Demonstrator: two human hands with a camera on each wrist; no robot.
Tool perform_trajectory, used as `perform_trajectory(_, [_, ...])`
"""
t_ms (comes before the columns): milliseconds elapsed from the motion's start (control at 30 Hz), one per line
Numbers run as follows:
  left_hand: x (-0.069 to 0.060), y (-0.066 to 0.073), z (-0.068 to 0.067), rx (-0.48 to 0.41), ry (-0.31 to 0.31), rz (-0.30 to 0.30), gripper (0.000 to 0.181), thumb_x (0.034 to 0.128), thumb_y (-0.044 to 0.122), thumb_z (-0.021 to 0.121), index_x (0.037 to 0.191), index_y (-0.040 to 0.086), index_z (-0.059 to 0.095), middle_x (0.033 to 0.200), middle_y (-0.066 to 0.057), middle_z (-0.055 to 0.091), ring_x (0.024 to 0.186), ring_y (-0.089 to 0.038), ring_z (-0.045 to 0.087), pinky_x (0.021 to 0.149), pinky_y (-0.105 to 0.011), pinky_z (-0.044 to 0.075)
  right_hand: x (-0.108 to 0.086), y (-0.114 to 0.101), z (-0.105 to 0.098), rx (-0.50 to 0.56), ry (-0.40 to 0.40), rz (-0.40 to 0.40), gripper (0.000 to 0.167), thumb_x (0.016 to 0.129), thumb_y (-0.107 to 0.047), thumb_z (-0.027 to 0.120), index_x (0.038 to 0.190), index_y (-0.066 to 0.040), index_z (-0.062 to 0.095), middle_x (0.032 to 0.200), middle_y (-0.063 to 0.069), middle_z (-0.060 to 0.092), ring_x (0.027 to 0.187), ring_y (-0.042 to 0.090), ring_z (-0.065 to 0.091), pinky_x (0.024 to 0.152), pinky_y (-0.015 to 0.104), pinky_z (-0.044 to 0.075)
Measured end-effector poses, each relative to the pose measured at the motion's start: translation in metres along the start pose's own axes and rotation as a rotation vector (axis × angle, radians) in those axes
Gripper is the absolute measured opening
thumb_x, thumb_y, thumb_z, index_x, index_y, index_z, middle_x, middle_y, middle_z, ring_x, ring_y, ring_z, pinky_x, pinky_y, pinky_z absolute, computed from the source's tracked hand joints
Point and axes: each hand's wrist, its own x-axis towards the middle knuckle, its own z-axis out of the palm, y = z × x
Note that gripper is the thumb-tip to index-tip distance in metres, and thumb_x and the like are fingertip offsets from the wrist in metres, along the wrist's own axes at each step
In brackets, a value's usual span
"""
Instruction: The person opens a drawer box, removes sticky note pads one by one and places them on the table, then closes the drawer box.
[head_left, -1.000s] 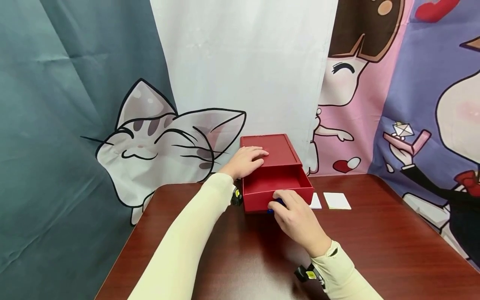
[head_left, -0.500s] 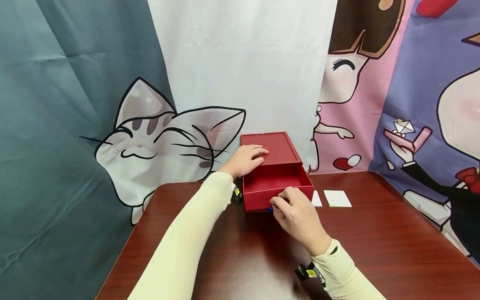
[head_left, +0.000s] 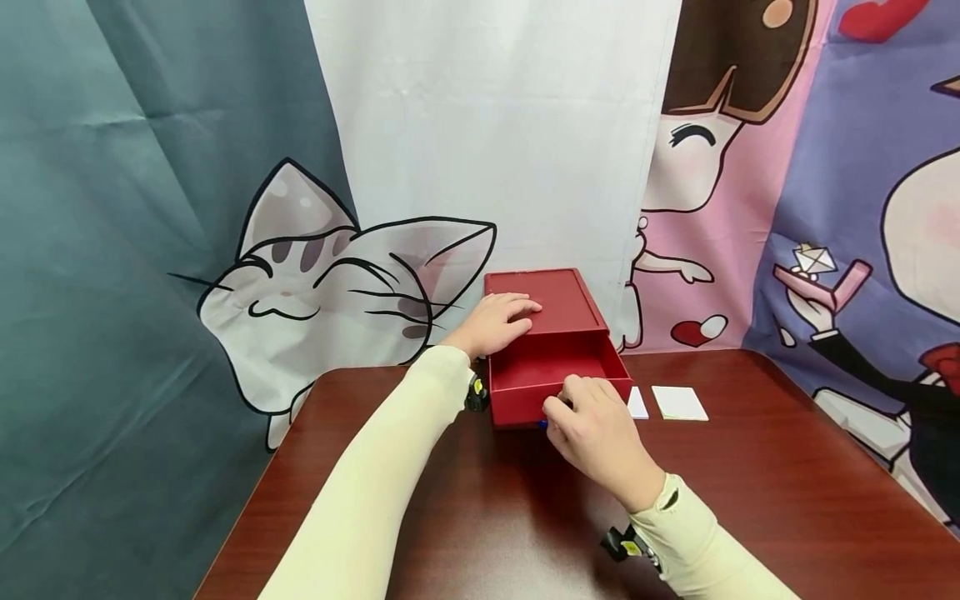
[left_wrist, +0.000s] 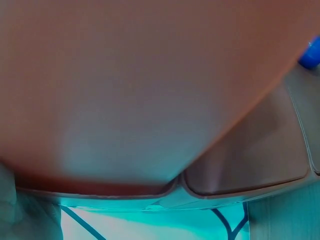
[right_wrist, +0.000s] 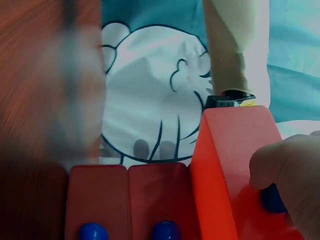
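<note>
A small red drawer chest (head_left: 558, 300) stands on the table, its top drawer (head_left: 517, 408) pulled out with the bare inside showing. My left hand (head_left: 491, 325) rests flat on the left side of the chest's top, fingers extended. At the drawer's front is my right hand (head_left: 600, 437), thumb and curled fingers pinching the drawer's blue knob (right_wrist: 271, 199), which is partly hidden by the fingers in the right wrist view. Below, two shut drawer fronts (right_wrist: 97, 197) carry blue knobs of their own. The left wrist view is mostly a blurred close surface, with a blue knob (left_wrist: 311, 55) at its edge.
Behind the drawer's right side lie two white paper squares (head_left: 678, 403), one partly covered. The brown table (head_left: 465, 517) spreads in front of the chest. A printed curtain (head_left: 487, 125) hangs close behind the table's far edge.
My right fingers have curled closer around the knob, hiding its blue more. The left hand stays on the top of the chest, and the drawer stands pulled out about as before.
</note>
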Motion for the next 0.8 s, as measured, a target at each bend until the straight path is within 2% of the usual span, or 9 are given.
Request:
perform_trajectory(233, [-0.0018, 0.0009, -0.0043, -0.042, -0.030, 0.016, 0.045, 0.1024, 0.035, 0.051, 0.144, 0.020, 0.058, 0.156, -0.005, 0.045, 0.147, -0.018, 0.034, 0.124, -0.043, 0.013, 0.0043, 0.0033, -0.0007, -0.003, -0.031, -0.024, 0.012, 0.076, -0.007, 0.063, 0.079, -0.013, 0.053, 0.079, 0.006, 0.044, 0.066, 0.021, 0.046, 0.067, 0.040, 0.042])
perform_trajectory(567, [-0.0003, -0.0019, -0.0061, -0.038, -0.044, 0.012, 0.047, 0.1019, 0.038, 0.049, 0.145, 0.020, 0.057, 0.155, -0.004, 0.045, 0.147, -0.018, 0.034, 0.124, -0.043, 0.013, 0.0086, 0.0047, 0.0029, 0.000, -0.048, -0.013, 0.014, 0.077, -0.007, 0.064, 0.079, -0.014, 0.053, 0.080, 0.006, 0.044, 0.069, 0.023, 0.047, 0.066, 0.039, 0.037])
perform_trajectory(800, [0.0002, 0.0004, -0.0069, -0.047, -0.057, 0.021, 0.048, 0.1023, 0.039, 0.048, 0.145, 0.020, 0.056, 0.155, -0.003, 0.045, 0.148, -0.017, 0.032, 0.124, -0.046, 0.011, 0.0100, 0.0036, 0.0016, -0.006, -0.025, -0.008, 0.010, 0.076, -0.006, 0.059, 0.078, -0.014, 0.053, 0.080, 0.006, 0.044, 0.068, 0.023, 0.046, 0.065, 0.039, 0.036])
